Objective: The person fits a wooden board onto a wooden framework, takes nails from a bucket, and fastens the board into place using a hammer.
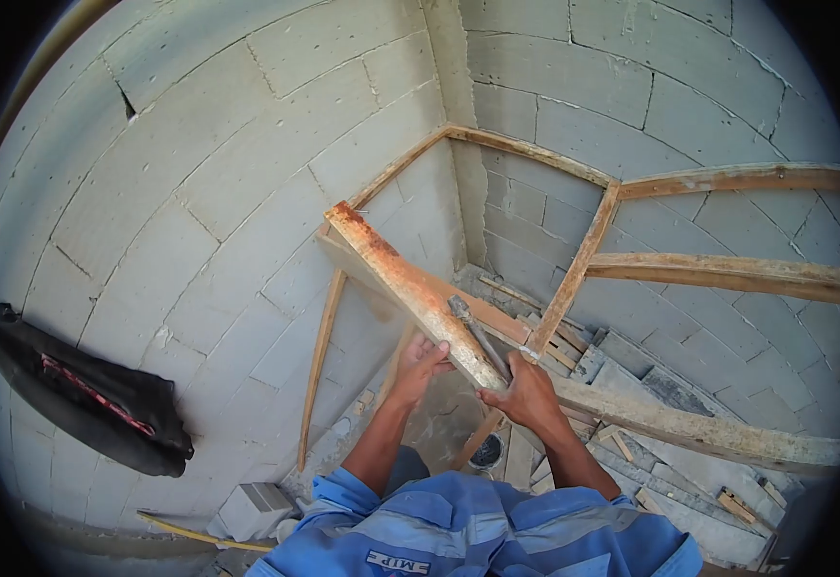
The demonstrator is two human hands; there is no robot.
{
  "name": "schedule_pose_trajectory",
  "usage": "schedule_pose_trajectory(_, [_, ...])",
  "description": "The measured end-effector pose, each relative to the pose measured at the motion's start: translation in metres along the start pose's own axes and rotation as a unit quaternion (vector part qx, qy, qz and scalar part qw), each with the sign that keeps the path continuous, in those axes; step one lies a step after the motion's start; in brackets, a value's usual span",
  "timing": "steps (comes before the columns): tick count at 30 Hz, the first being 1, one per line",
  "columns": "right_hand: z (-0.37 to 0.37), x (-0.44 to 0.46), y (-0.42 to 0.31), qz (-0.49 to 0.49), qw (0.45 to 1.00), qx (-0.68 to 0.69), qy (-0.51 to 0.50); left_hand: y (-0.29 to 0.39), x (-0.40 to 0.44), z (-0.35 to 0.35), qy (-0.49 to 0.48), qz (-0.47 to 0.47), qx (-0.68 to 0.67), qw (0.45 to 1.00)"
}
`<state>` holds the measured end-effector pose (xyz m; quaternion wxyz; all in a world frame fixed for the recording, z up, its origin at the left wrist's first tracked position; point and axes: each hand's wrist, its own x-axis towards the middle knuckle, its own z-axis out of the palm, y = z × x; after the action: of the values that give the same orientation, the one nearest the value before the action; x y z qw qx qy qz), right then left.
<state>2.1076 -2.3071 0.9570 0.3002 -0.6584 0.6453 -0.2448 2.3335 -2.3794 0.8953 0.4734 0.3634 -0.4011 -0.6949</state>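
Observation:
A weathered wooden plank (408, 286), stained orange at its far end, slants across the middle of the view. My left hand (418, 369) grips its left edge, with the fingers partly hidden against the wood. At the near end, my right hand (524, 392) is closed around the handle of a hammer (476, 327), and its thumb presses on the plank. The hammer's head points away from me, beside the plank's right edge. Under the plank, a wider board (478, 308) shows on the right. The far end of the plank lies by the timber frame (396, 168).
Grey block walls (218, 173) meet in a corner ahead. Timber beams (718, 269) run to the right, and a thick one (699, 423) passes near my right forearm. A black bag (84, 394) hangs at left. Scrap boards (670, 471) and a bucket (486, 450) lie below.

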Motion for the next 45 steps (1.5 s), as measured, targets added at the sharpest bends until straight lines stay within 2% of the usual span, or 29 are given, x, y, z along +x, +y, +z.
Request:
schedule_pose_trajectory(1, [-0.003,0.003,-0.001,-0.002,1.0,0.013,0.017,0.007,0.008,-0.006,-0.018,-0.002,0.007,1.0])
schedule_pose_trajectory(3, [-0.02,0.007,-0.011,0.033,0.999,0.021,0.015,0.03,0.031,-0.028,-0.12,0.037,0.208,0.97])
schedule_pose_trajectory(4, [-0.027,0.01,-0.016,0.051,0.998,0.025,0.014,0.046,0.048,-0.042,-0.17,0.055,0.303,0.936])
schedule_pose_trajectory(5, [-0.029,0.012,-0.016,0.045,0.998,0.028,0.037,0.08,0.064,-0.049,-0.157,0.016,0.473,0.867])
schedule_pose_trajectory(7, [-0.038,0.024,-0.023,0.067,0.997,0.007,0.046,0.109,0.109,-0.07,-0.105,0.193,0.467,0.856])
schedule_pose_trajectory(9, [-0.038,0.047,-0.03,0.09,0.994,-0.013,0.061,0.161,0.143,-0.039,-0.091,0.397,0.586,0.701])
schedule_pose_trajectory(11, [-0.028,0.081,-0.036,0.088,0.991,-0.034,0.091,0.195,0.179,-0.002,-0.191,0.519,0.615,0.562])
schedule_pose_trajectory(14, [-0.024,0.141,-0.049,0.115,0.983,-0.084,0.119,0.173,0.277,-0.024,-0.354,0.444,0.646,0.51])
schedule_pose_trajectory(15, [-0.025,0.157,-0.051,0.12,0.98,-0.11,0.113,0.159,0.311,-0.036,-0.352,0.48,0.623,0.508])
schedule_pose_trajectory(18, [-0.033,0.217,-0.058,0.16,0.971,-0.159,0.082,0.138,0.374,-0.058,-0.378,0.395,0.614,0.569])
schedule_pose_trajectory(19, [-0.04,0.236,-0.051,0.164,0.968,-0.177,0.068,0.129,0.391,-0.063,-0.347,0.454,0.585,0.575])
schedule_pose_trajectory(20, [-0.046,0.253,-0.042,0.169,0.965,-0.194,0.052,0.12,0.406,-0.068,-0.341,0.432,0.59,0.591])
schedule_pose_trajectory(22, [-0.05,0.289,-0.02,0.172,0.967,-0.186,0.041,0.102,0.435,-0.075,-0.327,0.389,0.598,0.62])
schedule_pose_trajectory(23, [-0.048,0.303,-0.009,0.161,0.968,-0.185,0.051,0.093,0.45,-0.079,-0.305,0.417,0.572,0.637])
schedule_pose_trajectory(27, [-0.038,0.338,0.022,0.159,0.974,-0.142,0.081,0.08,0.478,-0.084,-0.276,0.389,0.571,0.668])
schedule_pose_trajectory(29, [-0.035,0.339,0.035,0.132,0.979,-0.118,0.1,0.069,0.482,-0.084,-0.26,0.41,0.56,0.672])
schedule_pose_trajectory(32, [-0.029,0.342,0.054,0.069,0.982,-0.136,0.115,0.072,0.479,-0.08,-0.294,0.309,0.601,0.676])
schedule_pose_trajectory(34, [-0.027,0.34,0.06,0.084,0.978,-0.15,0.12,0.066,0.484,-0.078,-0.295,0.3,0.616,0.666])
schedule_pose_trajectory(36, [-0.018,0.339,0.073,0.053,0.972,-0.17,0.151,0.075,0.488,-0.07,-0.319,0.298,0.631,0.641])
schedule_pose_trajectory(38, [-0.009,0.341,0.083,0.114,0.967,-0.182,0.136,0.067,0.495,-0.07,-0.299,0.374,0.606,0.635])
schedule_pose_trajectory(40, [-0.002,0.345,0.083,0.158,0.954,-0.193,0.165,0.061,0.498,-0.066,-0.293,0.345,0.641,0.619])
schedule_pose_trajectory(45, [0.005,0.342,0.079,0.155,0.951,-0.194,0.187,0.056,0.496,-0.065,-0.291,0.324,0.64,0.633])
